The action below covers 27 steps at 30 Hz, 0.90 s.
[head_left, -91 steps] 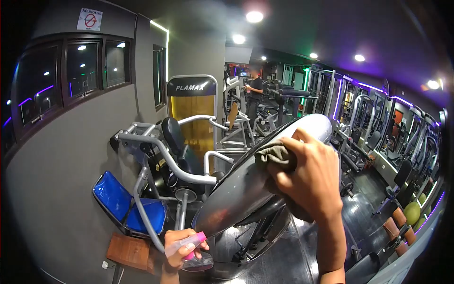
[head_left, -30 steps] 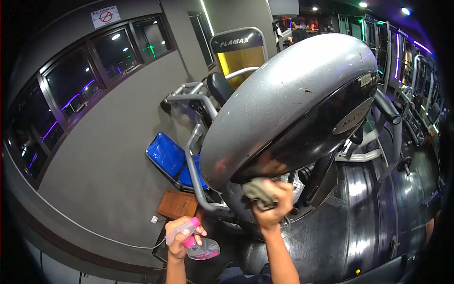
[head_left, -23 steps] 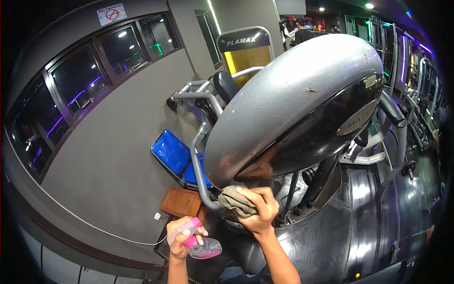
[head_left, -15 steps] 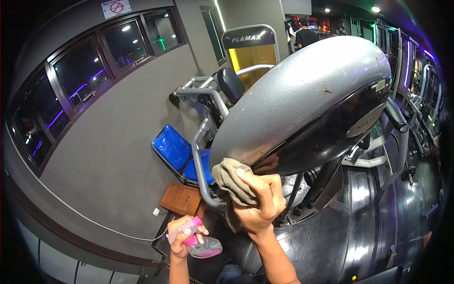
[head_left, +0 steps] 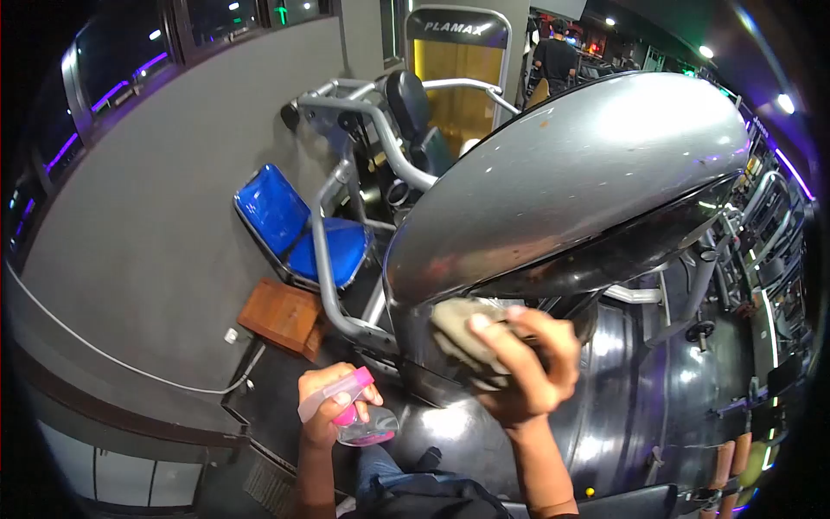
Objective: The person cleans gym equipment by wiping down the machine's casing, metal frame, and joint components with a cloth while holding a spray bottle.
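My left hand (head_left: 327, 400) is wrapped round a clear spray bottle (head_left: 372, 427) with a pink nozzle, held low at centre left. In my right hand (head_left: 532, 368) is a bunched grey-green cloth (head_left: 467, 336), pressed against the lower front of a gym machine. That machine has a long silver casing (head_left: 553, 173) with a glossy black side panel. The fingers of my right hand are somewhat blurred, and part of the cloth is hidden behind them.
To the left stand a blue chair (head_left: 324, 251) and a wooden box (head_left: 281, 316) by the grey wall. Behind them is a silver-framed machine (head_left: 380, 112) near a PLAMAX panel (head_left: 458, 30). A person (head_left: 556, 59) in dark clothing is at the back. Weights equipment lines the right side.
My right hand and the cloth have moved right and slightly down, from the silver casing's lower end to below it. The view has tilted down. My left hand still holds the bottle.
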{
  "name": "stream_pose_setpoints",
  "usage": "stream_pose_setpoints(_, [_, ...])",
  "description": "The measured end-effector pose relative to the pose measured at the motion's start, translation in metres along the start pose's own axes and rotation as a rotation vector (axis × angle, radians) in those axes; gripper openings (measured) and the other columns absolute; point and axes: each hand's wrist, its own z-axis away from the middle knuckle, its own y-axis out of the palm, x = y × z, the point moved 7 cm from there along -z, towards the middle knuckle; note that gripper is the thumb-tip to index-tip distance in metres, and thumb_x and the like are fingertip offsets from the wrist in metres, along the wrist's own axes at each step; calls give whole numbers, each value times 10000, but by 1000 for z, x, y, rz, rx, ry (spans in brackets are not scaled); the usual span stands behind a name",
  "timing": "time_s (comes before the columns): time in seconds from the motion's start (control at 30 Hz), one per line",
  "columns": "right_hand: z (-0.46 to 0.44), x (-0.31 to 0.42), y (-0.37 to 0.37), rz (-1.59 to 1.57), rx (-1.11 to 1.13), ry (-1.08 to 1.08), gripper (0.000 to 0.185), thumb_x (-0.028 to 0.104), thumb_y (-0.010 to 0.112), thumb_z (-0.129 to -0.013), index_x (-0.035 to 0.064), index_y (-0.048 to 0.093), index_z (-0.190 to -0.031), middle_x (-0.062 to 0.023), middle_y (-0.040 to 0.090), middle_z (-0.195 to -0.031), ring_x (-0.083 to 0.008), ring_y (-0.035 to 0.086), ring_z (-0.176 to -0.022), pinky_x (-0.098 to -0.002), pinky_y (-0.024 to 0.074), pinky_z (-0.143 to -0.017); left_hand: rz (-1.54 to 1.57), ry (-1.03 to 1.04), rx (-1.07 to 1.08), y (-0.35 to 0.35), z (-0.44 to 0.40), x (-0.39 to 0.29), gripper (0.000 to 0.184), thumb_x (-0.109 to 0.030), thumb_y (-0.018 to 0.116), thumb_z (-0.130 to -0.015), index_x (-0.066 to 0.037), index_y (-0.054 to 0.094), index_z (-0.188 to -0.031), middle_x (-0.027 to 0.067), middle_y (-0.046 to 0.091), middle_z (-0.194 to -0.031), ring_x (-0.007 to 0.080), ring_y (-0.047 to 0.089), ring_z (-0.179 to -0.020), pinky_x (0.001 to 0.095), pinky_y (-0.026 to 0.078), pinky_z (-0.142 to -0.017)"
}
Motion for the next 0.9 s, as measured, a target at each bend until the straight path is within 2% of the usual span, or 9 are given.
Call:
stream_pose_setpoints(0.1, [-25, 3, -4, 174, -29, -66, 414, 146, 835, -580, 203, 772, -985, -18, 629, -1010, -174, 604, -738, -274, 520, -591, 6, 10, 47, 2, -11, 2, 408, -300, 561, -767, 102, 624, -795, 211, 670, -765, 168, 613, -532, 257, 505, -527])
stream_pose_setpoints(0.23, [-8, 1, 17, 167, 76, -146, 424, 158, 795, -604, 206, 766, -1024, 4, 651, -950, -150, 593, -717, -265, 519, -588, 62, 13, 101, 3, -32, 0, 418, -318, 565, -763, 93, 630, -798, 196, 675, -758, 157, 612, -531, 252, 502, -530])
stream_pose_setpoints(0.37, [28, 15, 54, 297, 401, -190, 475, 174, 763, -615, 250, 758, -1084, 54, 626, -933, -95, 528, -654, -221, 474, -519, 53, -18, 194, -2, -54, -4, 423, -343, 588, -769, 77, 635, -792, 171, 679, -754, 145, 612, -545, 241, 495, -521])
stream_pose_setpoints(0.43, [30, 22, 59, 344, 394, -190, 493, 185, 767, -596, 263, 759, -1083, 56, 607, -911, -90, 509, -632, -219, 445, -498, 68, -39, 246, -8, -64, -7, 426, -352, 594, -772, 72, 637, -794, 166, 681, -755, 141, 611, -545, 237, 494, -519])
stream_pose_setpoints(0.53, [-1, 29, 39, 368, 390, -60, 510, 189, 808, -589, 241, 757, -1094, 52, 547, -819, -102, 481, -623, -225, 414, -500, 89, -73, 318, -17, -80, -13, 435, -368, 604, -774, 64, 640, -796, 158, 684, -758, 137, 610, -548, 231, 492, -519])
stream_pose_setpoints(0.63, [-42, 50, 16, 534, 164, -38, 554, 116, 884, -510, 234, 760, -1037, 18, 498, -912, -122, 535, -673, -256, 468, -584, 113, -103, 381, -26, -95, -9, 445, -383, 612, -769, 60, 641, -797, 155, 686, -762, 137, 615, -553, 230, 494, -516])
stream_pose_setpoints(0.7, [-59, 58, 6, 778, 175, -3, 510, 148, 801, -468, 159, 763, -977, -48, 504, -935, -165, 552, -756, -323, 469, -636, 134, -116, 423, -26, -103, -7, 450, -389, 617, -766, 59, 642, -798, 154, 687, -764, 138, 619, -557, 230, 497, -512])
stream_pose_setpoints(0.8, [-68, 69, 27, 776, 312, -115, 513, 125, 802, -435, 162, 776, -947, -53, 549, -918, -174, 557, -722, -339, 468, -609, 132, -108, 469, -29, -116, -5, 455, -357, 564, -735, 96, 611, -754, 204, 634, -702, 204, 637, -556, 248, 511, -462])
stream_pose_setpoints(0.9, [-64, 77, 66, 779, 646, -54, 510, 130, 761, -503, 182, 762, -1010, -5, 562, -934, -136, 549, -706, -255, 434, -490, 155, -146, 519, -28, -124, -2, 451, -357, 564, -733, 91, 613, -742, 199, 631, -687, 203, 629, -539, 247, 511, -459])
